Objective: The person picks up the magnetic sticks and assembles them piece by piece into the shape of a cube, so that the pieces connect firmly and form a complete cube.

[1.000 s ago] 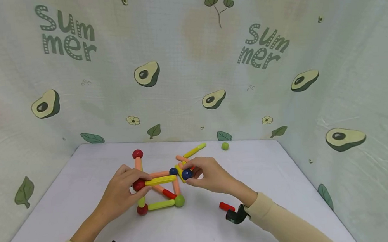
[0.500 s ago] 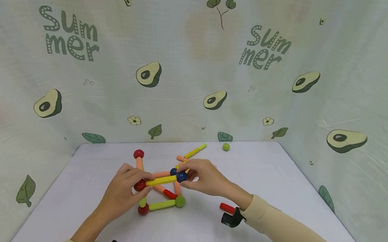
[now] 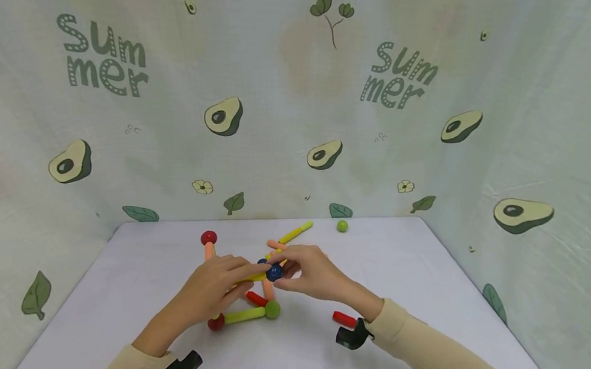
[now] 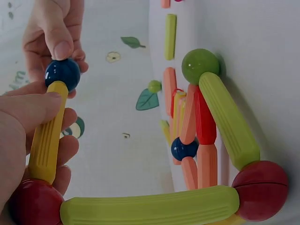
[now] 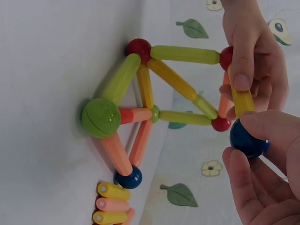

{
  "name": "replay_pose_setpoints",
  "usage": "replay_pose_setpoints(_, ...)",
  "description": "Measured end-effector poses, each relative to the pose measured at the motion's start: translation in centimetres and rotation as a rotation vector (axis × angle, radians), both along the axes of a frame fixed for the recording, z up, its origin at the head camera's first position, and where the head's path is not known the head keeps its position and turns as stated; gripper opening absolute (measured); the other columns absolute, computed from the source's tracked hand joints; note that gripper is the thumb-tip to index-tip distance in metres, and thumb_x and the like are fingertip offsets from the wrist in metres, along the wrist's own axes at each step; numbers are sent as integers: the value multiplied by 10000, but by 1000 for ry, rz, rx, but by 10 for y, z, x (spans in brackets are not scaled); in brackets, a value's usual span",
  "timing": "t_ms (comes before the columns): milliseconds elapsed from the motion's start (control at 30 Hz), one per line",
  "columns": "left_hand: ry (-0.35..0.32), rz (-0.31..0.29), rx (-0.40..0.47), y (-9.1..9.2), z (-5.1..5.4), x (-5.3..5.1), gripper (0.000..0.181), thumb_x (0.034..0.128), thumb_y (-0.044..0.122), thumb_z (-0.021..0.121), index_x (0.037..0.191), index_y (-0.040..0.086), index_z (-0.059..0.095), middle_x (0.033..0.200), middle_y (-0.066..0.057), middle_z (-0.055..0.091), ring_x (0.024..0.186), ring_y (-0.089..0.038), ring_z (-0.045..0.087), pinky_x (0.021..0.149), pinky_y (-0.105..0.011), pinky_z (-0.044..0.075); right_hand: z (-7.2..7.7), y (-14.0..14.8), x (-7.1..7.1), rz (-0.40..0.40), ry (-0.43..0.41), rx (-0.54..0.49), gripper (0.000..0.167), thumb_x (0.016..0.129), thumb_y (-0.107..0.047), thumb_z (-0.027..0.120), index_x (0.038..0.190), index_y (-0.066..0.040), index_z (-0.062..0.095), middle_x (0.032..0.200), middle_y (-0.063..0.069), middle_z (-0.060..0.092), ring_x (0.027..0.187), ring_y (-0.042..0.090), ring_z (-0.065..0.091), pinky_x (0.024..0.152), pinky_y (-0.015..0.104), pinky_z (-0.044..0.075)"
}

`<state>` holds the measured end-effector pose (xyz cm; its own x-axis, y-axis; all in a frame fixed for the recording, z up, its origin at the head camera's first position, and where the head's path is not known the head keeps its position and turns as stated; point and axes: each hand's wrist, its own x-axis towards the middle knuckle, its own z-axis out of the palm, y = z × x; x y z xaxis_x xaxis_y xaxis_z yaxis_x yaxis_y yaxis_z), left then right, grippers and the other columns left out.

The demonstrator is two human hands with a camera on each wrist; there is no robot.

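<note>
In the head view my left hand (image 3: pixel 212 290) grips a yellow magnetic rod (image 4: pixel 49 136), thumb and fingers along it. Its near end meets a red ball (image 4: pixel 37 201) in the left wrist view. At the other end, a dark blue ball (image 5: pixel 248 137) touches the rod, pinched by the thumb and fingers of my right hand (image 3: pixel 312 273). The rod belongs to a standing frame of rods and balls, with a lime rod (image 4: pixel 150 206), a second red ball (image 4: pixel 260 190) and a green ball (image 5: pixel 101 117). My left hand hides part of this frame in the head view.
Behind my right hand lie loose yellow and salmon rods (image 5: pixel 114 204). A small green ball (image 3: pixel 342 226) sits near the table's back edge. A short red rod (image 3: pixel 344 319) lies by my right wrist. A printed cloth (image 3: pixel 265 92) surrounds the white table (image 3: pixel 389 270).
My right hand has brought the dark blue ball left, onto the yellow rod's end. My left hand has shifted right along the rod, away from the red ball.
</note>
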<state>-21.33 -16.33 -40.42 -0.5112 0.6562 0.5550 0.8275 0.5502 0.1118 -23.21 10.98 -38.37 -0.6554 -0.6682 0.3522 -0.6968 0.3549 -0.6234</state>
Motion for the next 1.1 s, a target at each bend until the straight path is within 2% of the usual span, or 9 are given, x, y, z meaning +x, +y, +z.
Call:
replay_pose_setpoints(133, -30, 17, 3, -1, -2, 0, 493, 931, 169, 832, 1387, 311, 710, 1085, 107, 742, 855, -72, 607, 711, -224, 512, 2, 7, -2, 5, -7, 21, 404, 914, -17, 826, 1304, -20, 721, 1194, 91, 758, 892, 124, 746, 825, 277, 623)
replay_pose_setpoints(200, -43, 26, 1, -1, -3, 0, 486, 939, 186, 825, 1390, 323, 706, 1089, 114, 737, 858, -66, 602, 715, -221, 517, 1, 14, -5, -31, 4, 57, 408, 921, -26, 820, 1317, -26, 717, 1192, 85, 755, 901, 139, 743, 825, 282, 623)
replay_pose_setpoints(400, -83, 51, -8, -1, -3, 1, 469, 974, 229, 791, 1415, 349, 685, 1108, 127, 727, 890, -60, 605, 734, -223, 531, -12, 47, -23, -248, 12, 179, 306, 936, -50, 800, 1237, -52, 748, 1115, 93, 754, 879, 179, 685, 764, 281, 603)
replay_pose_setpoints(567, -72, 45, 8, -1, -3, 1, 455, 968, 221, 798, 1398, 333, 701, 1095, 130, 726, 883, -59, 609, 722, -215, 528, -36, 73, -42, -417, -75, 293, 270, 938, -74, 799, 1200, -35, 750, 999, 85, 741, 835, 184, 637, 712, 300, 567)
replay_pose_setpoints(733, -72, 40, -2, -1, -3, -1, 470, 971, 209, 797, 1411, 336, 692, 1082, 131, 723, 875, -59, 582, 694, -195, 510, -57, 89, -49, -541, -201, 407, 318, 927, -125, 827, 1215, -39, 723, 866, 37, 671, 753, 179, 589, 661, 312, 522)
replay_pose_setpoints(867, -79, 39, -17, 0, -3, -1, 486, 968, 191, 801, 1420, 329, 687, 1068, 120, 723, 886, -68, 582, 694, -190, 516, -67, 94, -48, -555, -256, 449, 374, 921, -128, 834, 1257, -42, 693, 840, 29, 660, 705, 172, 588, 638, 300, 520)
replay_pose_setpoints(1100, -81, 49, -16, -1, -2, 0, 481, 961, 184, 808, 1409, 317, 696, 1069, 113, 731, 889, -72, 590, 699, -193, 523, -68, 91, -44, -505, -236, 443, 376, 905, -52, 817, 1262, -27, 703, 845, 38, 671, 710, 174, 584, 649, 318, 534)
